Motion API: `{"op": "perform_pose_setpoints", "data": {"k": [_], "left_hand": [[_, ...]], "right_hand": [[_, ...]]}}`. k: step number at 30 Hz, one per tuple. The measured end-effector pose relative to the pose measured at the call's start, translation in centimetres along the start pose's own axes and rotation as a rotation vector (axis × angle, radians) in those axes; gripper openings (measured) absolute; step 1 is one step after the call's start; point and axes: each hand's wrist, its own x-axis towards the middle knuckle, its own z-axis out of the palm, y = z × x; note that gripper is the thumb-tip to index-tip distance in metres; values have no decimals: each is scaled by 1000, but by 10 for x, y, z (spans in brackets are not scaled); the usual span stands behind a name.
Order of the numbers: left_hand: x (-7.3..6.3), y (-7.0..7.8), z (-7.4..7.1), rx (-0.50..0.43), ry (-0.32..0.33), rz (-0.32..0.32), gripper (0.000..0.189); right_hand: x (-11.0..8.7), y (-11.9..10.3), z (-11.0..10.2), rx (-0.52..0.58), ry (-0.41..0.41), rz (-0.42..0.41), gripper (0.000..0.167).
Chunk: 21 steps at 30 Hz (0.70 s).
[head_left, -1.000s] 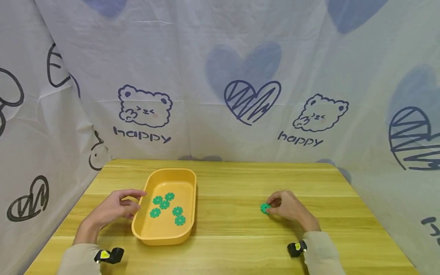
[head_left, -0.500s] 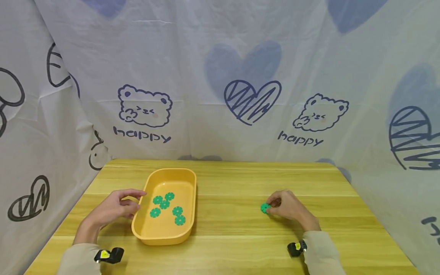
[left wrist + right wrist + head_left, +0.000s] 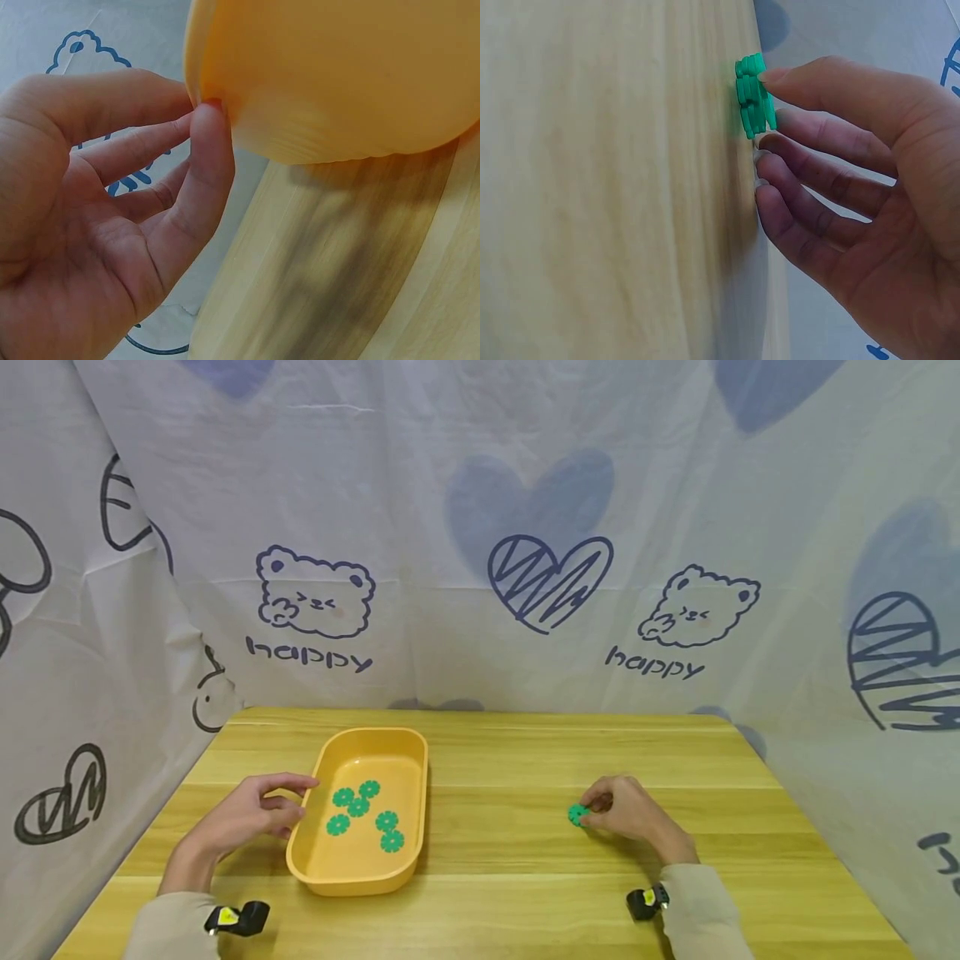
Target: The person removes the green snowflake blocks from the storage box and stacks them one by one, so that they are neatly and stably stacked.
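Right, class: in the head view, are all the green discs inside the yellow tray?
No, six green discs lie in the yellow tray, but the right hand holds at least one other green disc outside it.

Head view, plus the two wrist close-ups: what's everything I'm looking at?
table: one, yellowish wood, centre
tray: one, orange-yellow, table's left
notched discs: six, green, in tray
held discs: layered, count unclear, green, in right hand
backdrop cloth: count unclear, pale with blue drawings, behind table
sleeves: two, beige, head view's bottom edge
wrist cameras: two, black, by sleeve cuffs
left hand: one, bare, at tray's left rim
right hand: one, bare, right of tray
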Motion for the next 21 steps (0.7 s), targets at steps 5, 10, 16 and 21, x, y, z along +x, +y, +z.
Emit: {"op": "perform_pose_setpoints", "data": {"k": [5, 10, 16, 21], "left_hand": [[0, 0, 0, 0, -1, -1, 55], [0, 1, 0, 1, -1, -6, 56], [1, 1, 0, 6, -1, -2, 56], [1, 0, 0, 9, -1, -4, 57]], "right_hand": [[0, 1, 0, -8, -1, -12, 21], [0, 2, 0, -18, -5, -9, 22], [2, 3, -3, -2, -23, 0, 24], [5, -4, -5, 4, -9, -17, 29]]}}
